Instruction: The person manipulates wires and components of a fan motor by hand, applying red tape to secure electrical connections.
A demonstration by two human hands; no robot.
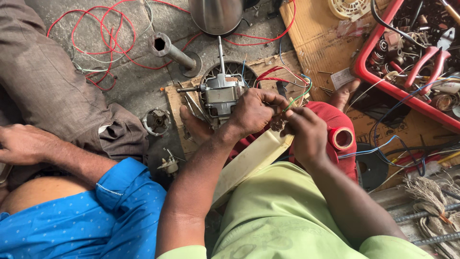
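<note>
Centrally, left hand (254, 112) and right hand (306, 132) meet at frame centre, both pinching thin wires (297, 98); wires run up-left toward motor (220, 96), nearer left hand.

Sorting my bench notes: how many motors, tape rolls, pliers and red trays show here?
Electric motor beside the left hand: 1
Red tape roll by the right hand: 1
Red-handled pliers: 1
Red tray: 1
Total: 4
</note>
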